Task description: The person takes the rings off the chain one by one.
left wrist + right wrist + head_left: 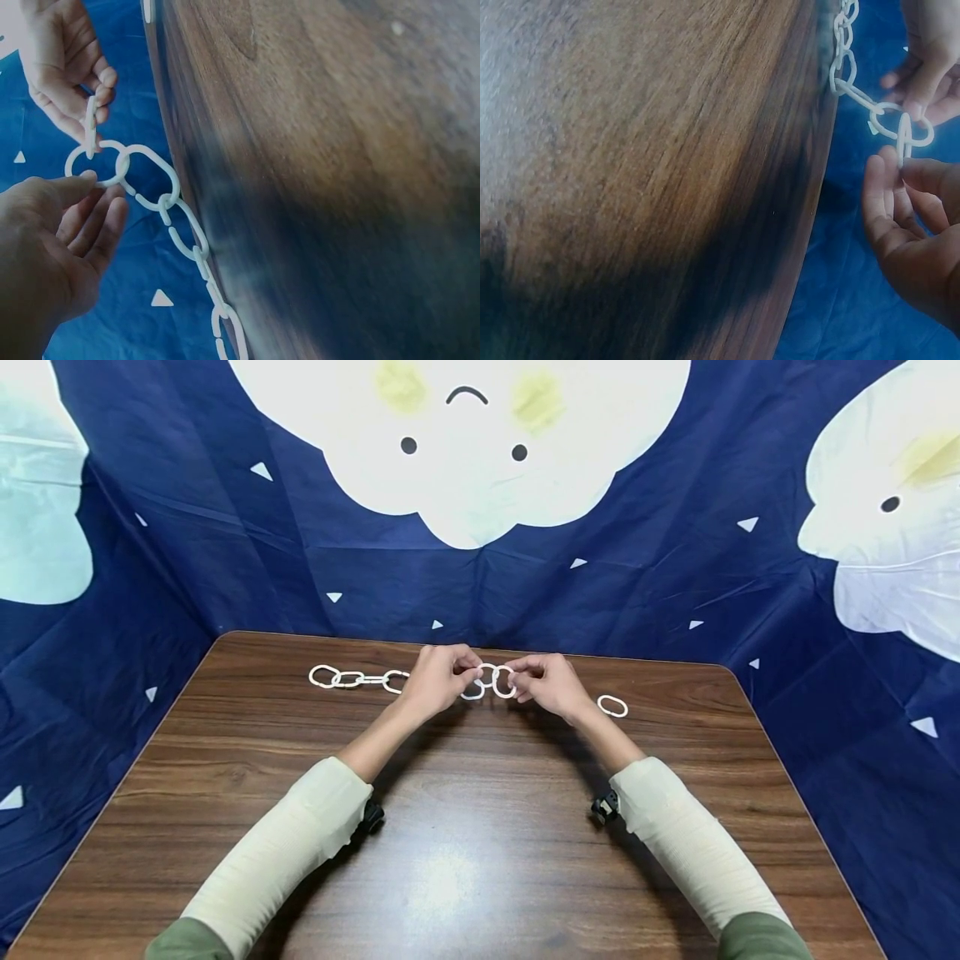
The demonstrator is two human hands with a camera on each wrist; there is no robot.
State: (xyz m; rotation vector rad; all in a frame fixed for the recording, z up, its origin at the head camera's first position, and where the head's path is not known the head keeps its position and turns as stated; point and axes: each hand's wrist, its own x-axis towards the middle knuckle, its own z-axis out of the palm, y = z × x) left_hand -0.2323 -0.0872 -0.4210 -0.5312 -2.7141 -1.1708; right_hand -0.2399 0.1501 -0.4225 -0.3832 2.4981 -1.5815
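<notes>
A white plastic chain (372, 679) of several open-gapped oval links lies toward the back left of the table and runs behind my left hand (441, 678). Thumb and fingers of that hand pinch the chain's end link (112, 142), raised above the tabletop. Opposite it, my right hand (553, 683) pinches a single white link (91, 124) between thumb and fingertips. This link stands crosswise to the end link, and its tip overlaps that link's rim in the right wrist view; whether the two are fully hooked I cannot tell.
One loose white link (612, 706) lies on the table to the right, beside the right forearm. The brown wooden table (480, 777) ends just behind the hands, where a blue cloth (300, 560) with clouds hangs.
</notes>
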